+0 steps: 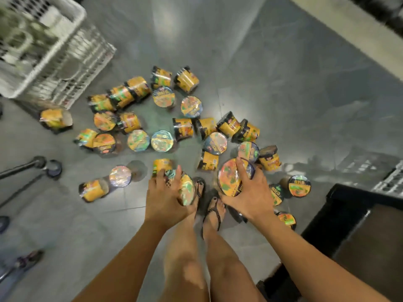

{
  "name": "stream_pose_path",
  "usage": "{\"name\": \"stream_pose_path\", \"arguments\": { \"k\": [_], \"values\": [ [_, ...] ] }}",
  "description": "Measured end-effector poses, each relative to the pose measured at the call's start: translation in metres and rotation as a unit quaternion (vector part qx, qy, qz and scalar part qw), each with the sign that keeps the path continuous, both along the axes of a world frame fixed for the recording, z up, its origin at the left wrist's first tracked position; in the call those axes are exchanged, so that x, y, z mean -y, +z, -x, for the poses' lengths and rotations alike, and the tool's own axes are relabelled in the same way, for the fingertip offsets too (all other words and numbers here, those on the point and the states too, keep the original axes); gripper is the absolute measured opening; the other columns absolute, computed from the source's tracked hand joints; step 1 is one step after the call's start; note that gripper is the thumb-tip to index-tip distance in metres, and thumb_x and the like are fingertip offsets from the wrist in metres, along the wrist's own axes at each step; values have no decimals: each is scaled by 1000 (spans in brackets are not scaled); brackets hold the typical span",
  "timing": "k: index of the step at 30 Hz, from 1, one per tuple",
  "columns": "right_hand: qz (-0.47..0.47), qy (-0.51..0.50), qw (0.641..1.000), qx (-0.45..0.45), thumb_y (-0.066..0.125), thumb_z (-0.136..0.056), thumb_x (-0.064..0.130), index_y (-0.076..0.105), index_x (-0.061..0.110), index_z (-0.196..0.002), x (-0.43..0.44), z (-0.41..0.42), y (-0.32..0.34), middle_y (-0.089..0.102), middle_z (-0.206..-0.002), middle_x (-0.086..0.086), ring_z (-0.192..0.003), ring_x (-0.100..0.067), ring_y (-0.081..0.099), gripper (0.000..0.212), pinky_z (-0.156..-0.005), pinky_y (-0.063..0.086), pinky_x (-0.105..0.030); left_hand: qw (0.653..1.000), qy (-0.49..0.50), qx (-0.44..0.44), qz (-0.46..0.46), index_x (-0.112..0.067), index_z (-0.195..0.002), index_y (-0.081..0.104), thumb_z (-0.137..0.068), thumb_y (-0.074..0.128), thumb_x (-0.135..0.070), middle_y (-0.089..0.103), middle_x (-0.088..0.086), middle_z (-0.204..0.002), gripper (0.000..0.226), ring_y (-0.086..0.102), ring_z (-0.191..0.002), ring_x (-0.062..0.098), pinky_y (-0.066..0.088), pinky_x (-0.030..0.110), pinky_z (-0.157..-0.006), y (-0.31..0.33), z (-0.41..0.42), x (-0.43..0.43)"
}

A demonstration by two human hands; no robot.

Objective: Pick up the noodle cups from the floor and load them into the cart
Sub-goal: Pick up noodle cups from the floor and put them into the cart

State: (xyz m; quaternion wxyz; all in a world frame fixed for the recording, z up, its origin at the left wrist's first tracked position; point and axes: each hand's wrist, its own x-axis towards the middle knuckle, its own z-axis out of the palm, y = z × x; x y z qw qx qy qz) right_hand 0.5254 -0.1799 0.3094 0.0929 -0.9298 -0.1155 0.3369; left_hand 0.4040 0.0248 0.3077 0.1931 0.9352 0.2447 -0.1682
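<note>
While most of the noodle cups (162,141) lie scattered over the grey floor (272,83), some upright and some on their sides, two are in the person's hands just above the feet. The left hand (163,197) curls its fingers round one cup (187,189), which is tilted on its side. The right hand (253,192) grips another cup (229,177), fingers across its lid. Black sandals (212,212) show between the hands. At the far upper left stands the white mesh cart (72,68), blurred, perhaps holding pale goods.
</note>
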Motion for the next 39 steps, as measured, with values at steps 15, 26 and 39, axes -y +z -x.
{"name": "stream_pose_path", "arguments": {
  "k": [15, 26, 39],
  "values": [
    [-8, 253, 966, 46, 67, -61, 71, 8, 46, -151, -72, 140, 223, 37, -120, -12, -111, -36, 47, 110, -77, 46, -36, 962, 272, 24, -25, -24, -150, 31, -54, 64, -73, 35, 16, -134, 112, 38, -118, 38, 40, 46, -100, 200, 210, -14],
    [-128, 291, 948, 21, 69, -59, 68, 5, 55, -147, -177, 379, 284, 35, -111, -2, -105, -28, 48, 109, -74, 47, -32, 888, 460, 20, -9, -32, -154, 13, -62, 64, -70, 20, 12, -146, 111, 31, -123, 37, 37, 42, -103, 281, 465, -41],
    [-149, 447, 881, 30, 62, -55, 76, 2, 54, -147, -296, 491, 330, 36, -120, -4, -115, -29, 47, 111, -87, 47, -35, 775, 623, 97, -38, -35, -154, 11, -59, 67, -68, 24, 16, -146, 114, 30, -124, 41, 33, 45, -105, 331, 576, -123]
  ]
}}
